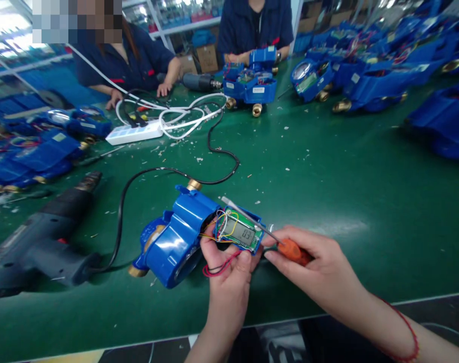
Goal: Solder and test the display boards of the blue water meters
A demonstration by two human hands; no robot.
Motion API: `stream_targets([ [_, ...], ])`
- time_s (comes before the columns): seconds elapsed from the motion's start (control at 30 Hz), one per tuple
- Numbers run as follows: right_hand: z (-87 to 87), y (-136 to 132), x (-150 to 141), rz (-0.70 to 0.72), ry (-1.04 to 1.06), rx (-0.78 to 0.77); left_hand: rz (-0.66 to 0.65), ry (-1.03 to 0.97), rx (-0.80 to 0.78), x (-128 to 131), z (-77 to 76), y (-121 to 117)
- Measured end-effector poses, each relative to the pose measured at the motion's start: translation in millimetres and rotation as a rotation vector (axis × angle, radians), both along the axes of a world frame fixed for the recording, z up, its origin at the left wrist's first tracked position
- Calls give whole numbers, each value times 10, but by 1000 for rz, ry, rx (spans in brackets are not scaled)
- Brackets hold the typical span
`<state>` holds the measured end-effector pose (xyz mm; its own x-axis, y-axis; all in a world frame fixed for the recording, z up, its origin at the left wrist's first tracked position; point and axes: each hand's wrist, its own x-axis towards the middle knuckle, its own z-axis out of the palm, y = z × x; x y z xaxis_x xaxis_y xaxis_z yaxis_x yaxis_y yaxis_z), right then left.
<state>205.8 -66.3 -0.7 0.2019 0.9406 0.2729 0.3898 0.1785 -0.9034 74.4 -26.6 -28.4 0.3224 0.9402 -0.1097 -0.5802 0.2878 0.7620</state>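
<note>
Near the front edge of the green workbench (312, 166), my left hand (227, 272) curls around a blue water meter (172, 242), gripping its open casing. My right hand (320, 262) pinches an orange-handled screwdriver (292, 251), its shaft reaching across the green circuit board (251, 243) beside the small LCD (240, 233).

Glossy plastic meter housing (172, 247), polished brass fitting (193, 185)

The left hand (227, 287) holds a blue water meter (172, 242) showing a green circuit board (239, 234) and red, yellow and white wires (224, 224). The right hand (316, 264) grips an orange screwdriver (292, 251), a red bracelet (413, 333) at its wrist.
</note>
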Motion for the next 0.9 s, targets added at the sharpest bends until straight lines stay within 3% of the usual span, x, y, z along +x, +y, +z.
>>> stream_targets([
  [0.17, -90, 61, 9, 123, -54, 12, -14, 40, 23, -6, -36, -10],
  [0.4, -48, 173, 78, 269, -394, 0, 41, 147, 55, -67, -179, -17],
  [0.6, 166, 357, 128, 450, -503, -236, 52, 193, 67, -63, -164, -3],
  [0.77, 250, 415, 71, 442, -680, -364, 80, 219, 29, -35, -110, -1],
  [0.9, 244, 362, 27, 410, -774, -362, 66, 247, 30, -40, -115, -4],
])
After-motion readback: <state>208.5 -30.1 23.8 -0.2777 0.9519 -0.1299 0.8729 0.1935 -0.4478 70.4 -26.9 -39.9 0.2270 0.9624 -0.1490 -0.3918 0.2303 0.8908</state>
